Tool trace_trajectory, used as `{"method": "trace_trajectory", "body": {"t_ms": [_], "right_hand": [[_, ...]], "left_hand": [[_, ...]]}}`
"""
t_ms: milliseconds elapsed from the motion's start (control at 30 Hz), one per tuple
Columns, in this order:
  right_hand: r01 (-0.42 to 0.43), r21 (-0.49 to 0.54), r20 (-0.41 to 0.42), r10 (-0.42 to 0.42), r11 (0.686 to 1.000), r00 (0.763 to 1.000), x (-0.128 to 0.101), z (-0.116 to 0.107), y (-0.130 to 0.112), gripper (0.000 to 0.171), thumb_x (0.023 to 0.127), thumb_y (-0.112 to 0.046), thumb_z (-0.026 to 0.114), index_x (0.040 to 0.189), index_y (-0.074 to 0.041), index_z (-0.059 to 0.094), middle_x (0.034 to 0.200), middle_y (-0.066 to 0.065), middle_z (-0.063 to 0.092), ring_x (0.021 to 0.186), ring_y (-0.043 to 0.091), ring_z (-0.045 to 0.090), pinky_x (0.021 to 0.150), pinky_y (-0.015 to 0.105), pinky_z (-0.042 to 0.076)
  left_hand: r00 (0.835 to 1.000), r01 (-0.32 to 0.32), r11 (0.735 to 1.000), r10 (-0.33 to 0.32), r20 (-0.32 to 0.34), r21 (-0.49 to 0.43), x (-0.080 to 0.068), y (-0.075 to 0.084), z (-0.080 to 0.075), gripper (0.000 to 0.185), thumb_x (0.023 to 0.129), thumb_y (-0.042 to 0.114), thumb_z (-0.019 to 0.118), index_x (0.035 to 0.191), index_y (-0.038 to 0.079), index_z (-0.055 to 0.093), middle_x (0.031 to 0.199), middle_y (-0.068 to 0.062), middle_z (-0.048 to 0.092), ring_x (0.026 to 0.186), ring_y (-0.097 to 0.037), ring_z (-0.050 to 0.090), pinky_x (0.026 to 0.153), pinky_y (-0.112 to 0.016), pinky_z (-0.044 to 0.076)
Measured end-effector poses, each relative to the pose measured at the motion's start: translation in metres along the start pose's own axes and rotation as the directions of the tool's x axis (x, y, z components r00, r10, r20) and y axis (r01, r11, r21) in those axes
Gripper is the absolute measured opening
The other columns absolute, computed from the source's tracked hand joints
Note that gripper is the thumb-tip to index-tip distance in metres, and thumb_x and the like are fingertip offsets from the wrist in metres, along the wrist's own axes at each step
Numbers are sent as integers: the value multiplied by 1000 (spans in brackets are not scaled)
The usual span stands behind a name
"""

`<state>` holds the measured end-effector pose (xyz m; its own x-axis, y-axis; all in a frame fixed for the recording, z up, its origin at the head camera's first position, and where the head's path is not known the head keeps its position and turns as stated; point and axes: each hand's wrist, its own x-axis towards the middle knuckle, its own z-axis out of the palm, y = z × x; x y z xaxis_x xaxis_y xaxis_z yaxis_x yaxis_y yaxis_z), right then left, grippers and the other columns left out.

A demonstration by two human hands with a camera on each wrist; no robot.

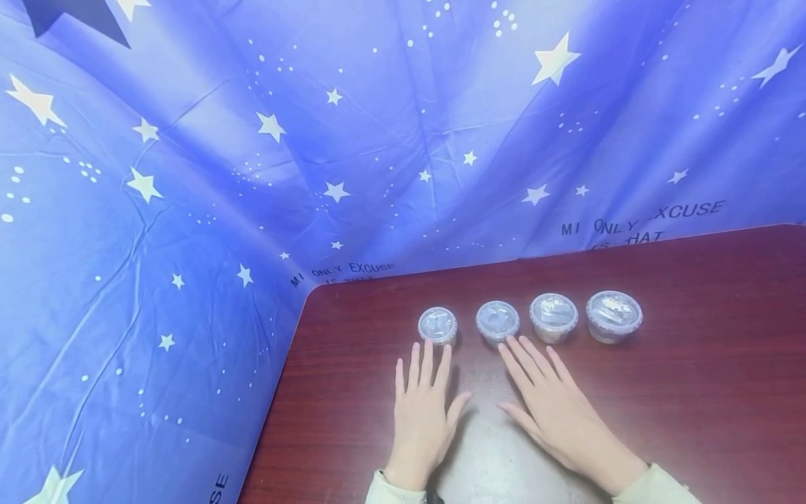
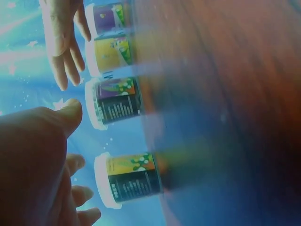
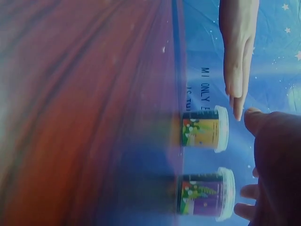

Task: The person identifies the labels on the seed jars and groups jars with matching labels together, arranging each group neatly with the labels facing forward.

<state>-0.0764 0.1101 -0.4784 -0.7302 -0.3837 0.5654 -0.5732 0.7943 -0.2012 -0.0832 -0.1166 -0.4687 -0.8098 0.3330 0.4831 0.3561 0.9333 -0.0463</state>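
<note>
Several small round tubs with clear, pale lids stand in a row on the table, among them a leftmost tub (image 1: pixel 437 324), a second tub (image 1: pixel 497 320), a third tub (image 1: pixel 554 313) and a rightmost tub (image 1: pixel 614 313). Their sides carry printed labels, such as a yellow-and-black tub (image 2: pixel 134 176) and a purple-and-black tub (image 2: pixel 116 99) in the left wrist view. My left hand (image 1: pixel 423 413) is spread, palm down, its fingertips overlapping the leftmost tub's front edge. My right hand (image 1: pixel 557 416), also palm down with straight fingers, points at the second tub, fingertips close to its front.
The dark red wooden table (image 1: pixel 711 364) runs back to a blue curtain (image 1: pixel 390 126) with white stars and printed words. That curtain also hangs along the table's left side. Pale sleeves (image 1: pixel 658 484) cover both wrists.
</note>
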Motion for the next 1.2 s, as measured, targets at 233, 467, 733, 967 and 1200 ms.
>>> {"method": "trace_trajectory", "body": {"t_ms": [233,467,733,967,1200], "right_hand": [[-16,51,22,14,999,1000,8,7,-11,72,101,-50,45,153,-1,32,156,21,36,143,36,35,126,37,0],[-26,85,37,23,996,999,15,14,-20,71,100,-46,50,151,1,34,155,22,38,141,37,39,125,29,-2],[-64,134,50,58,989,997,25,18,-25,68,98,-37,58,151,0,36,153,19,41,140,34,41,125,36,16],[-127,185,122,105,974,987,37,17,-27,69,99,-37,58,153,-2,33,155,19,39,141,34,40,114,53,36],[-181,251,209,130,951,969,44,24,-29,72,102,-42,52,155,-2,26,158,19,32,142,36,37,116,52,33]], "left_hand": [[999,40,999,-39,31,-30,3,-8,-1,75,92,51,62,152,13,39,157,-15,37,144,-36,36,116,-58,30],[996,75,995,-70,61,-68,6,-13,-2,71,95,47,59,152,10,38,159,-17,33,145,-35,33,118,-56,28],[994,103,986,-100,32,-133,6,-21,2,71,94,41,62,151,7,39,154,-22,38,142,-37,39,116,-56,31],[993,116,979,-114,27,-167,15,-24,4,70,96,40,61,152,6,37,152,-24,41,139,-38,42,115,-55,34],[989,147,968,-139,52,-202,18,-28,8,70,97,40,60,152,4,36,150,-25,43,135,-40,46,112,-56,37]]}}
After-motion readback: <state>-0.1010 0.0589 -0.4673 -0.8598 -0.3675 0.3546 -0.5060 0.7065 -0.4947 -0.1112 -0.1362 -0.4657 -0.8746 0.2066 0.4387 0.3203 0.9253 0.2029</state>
